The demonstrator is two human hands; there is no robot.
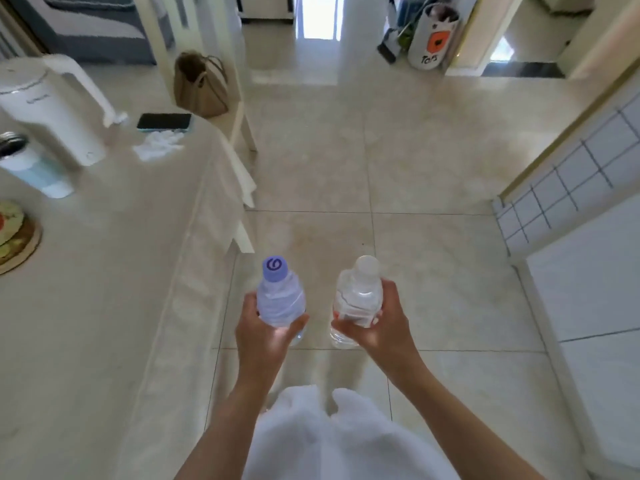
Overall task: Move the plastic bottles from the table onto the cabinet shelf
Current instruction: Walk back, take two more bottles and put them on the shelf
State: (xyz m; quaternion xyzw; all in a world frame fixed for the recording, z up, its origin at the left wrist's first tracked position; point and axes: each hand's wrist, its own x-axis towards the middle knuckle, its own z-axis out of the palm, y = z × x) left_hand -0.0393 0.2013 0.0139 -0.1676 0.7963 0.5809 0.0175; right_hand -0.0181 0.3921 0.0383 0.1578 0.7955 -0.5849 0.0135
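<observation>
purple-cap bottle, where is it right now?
In the head view, the purple-cap bottle is held upright in the left hand over the floor, just right of the table, beside the clear-cap bottle.

Bright daylight, washed-out, soft throughout.
Doorway [318, 15] far beyond the fingers blown out white; sheen streaks down the floor [398, 161] from it. Motion blur on kettle [52, 109] up-left of the left hand [266, 327]. Wide-angle bending at frame edges. Faint shadows below both hands.
</observation>
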